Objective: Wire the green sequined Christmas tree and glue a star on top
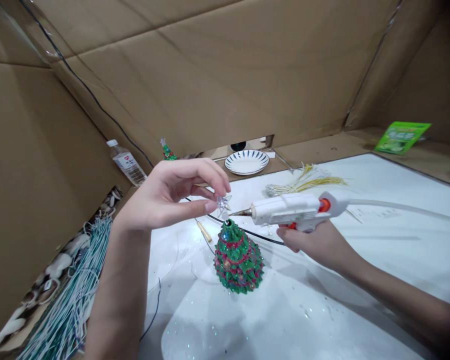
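Observation:
Between the thumb and fingers of my left hand (187,192) is a small clear star (223,204), held just above a little green Christmas tree (239,260). The tree stands upright on the white tabletop, with red garland and coloured baubles, and its top shows a dark hole. My right hand (311,242) grips the handle of a white glue gun (288,210) with an orange trigger. The metal nozzle points left, close by the base of the star; whether they touch I cannot tell.
A water bottle (126,162), a second small tree (167,150) and a striped plate (246,162) stand at the back. White and yellow wires (303,182) lie behind the glue gun. Teal wires (78,280) are heaped at left, a green packet (402,137) at far right.

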Demonstrator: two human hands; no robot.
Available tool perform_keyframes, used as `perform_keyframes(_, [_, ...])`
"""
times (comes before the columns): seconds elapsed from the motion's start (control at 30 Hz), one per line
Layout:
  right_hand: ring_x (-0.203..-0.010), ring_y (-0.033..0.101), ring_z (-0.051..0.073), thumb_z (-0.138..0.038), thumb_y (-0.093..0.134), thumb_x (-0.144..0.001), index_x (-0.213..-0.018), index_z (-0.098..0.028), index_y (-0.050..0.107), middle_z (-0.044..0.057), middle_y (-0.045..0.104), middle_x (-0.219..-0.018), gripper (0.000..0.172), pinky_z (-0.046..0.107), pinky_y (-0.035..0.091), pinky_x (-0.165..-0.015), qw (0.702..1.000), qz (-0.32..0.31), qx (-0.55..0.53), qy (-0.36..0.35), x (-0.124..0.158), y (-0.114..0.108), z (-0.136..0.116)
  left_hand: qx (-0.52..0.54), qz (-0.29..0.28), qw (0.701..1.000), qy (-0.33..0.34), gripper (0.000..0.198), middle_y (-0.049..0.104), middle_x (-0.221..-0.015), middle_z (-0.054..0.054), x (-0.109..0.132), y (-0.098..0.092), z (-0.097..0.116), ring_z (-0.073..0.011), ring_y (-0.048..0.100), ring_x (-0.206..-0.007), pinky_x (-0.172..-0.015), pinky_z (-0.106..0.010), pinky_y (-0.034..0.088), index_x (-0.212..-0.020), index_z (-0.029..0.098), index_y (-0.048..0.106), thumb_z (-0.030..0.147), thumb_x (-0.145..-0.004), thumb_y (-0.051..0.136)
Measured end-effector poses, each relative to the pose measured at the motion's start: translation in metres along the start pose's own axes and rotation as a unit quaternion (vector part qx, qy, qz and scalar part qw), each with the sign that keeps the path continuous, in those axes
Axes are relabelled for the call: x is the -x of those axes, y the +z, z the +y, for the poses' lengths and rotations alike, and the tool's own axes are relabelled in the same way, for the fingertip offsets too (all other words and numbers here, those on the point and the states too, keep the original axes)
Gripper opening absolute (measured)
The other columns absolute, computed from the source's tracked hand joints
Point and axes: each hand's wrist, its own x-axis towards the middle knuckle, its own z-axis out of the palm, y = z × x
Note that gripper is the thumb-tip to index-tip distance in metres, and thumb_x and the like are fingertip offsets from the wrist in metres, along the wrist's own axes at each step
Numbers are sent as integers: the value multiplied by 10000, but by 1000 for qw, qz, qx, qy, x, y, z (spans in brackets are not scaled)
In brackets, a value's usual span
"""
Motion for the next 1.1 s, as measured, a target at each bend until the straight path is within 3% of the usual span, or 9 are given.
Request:
perform_keyframes(0.47, [-467, 450, 138, -258, 551, -668, -480, -228, 426, -38, 448, -447, 227, 258, 368, -456, 1000, -7, -1, -26, -2, 0, 3, 14, -10, 1000, 18, 160, 660, -996, -86, 1, -3, -4, -171, 636, -899, -733, -281, 557, -865, 185, 671, 66, -760, 658])
perform_keyframes(0.77, [-440, 438, 128, -336, 583, -687, -484, -223, 437, -43, 447, -418, 274, 257, 350, -458, 1000, -4, -2, -15, 1, 0, 1, 28, -12, 999, 32, 172, 660, -980, -69, 0, -2, -7, -153, 638, -863, -733, -267, 551, -855, 185, 677, 49, -751, 655])
perform_keyframes(0.93, [-440, 432, 125, -338, 600, -676, -491, -222, 459, -45, 452, -425, 260, 251, 341, -449, 999, -20, -29, -29, 2, 0, -1, 53, -58, 994, 74, 273, 638, -1024, -54, -1, -6, -11, -142, 612, -888, -751, -251, 538, -936, 165, 668, -13, -731, 638])
perform_keyframes(1.1, [-466, 452, 130, -319, 619, -643, -526, -225, 475, -46, 457, -464, 207, 243, 336, -446, 999, 16, -45, -24, 3, 2, -1, 49, -54, 996, 56, 266, 629, -1041, -53, -1, -6, -11, -146, 598, -920, -778, -265, 519, -939, 170, 662, -19, -758, 614])
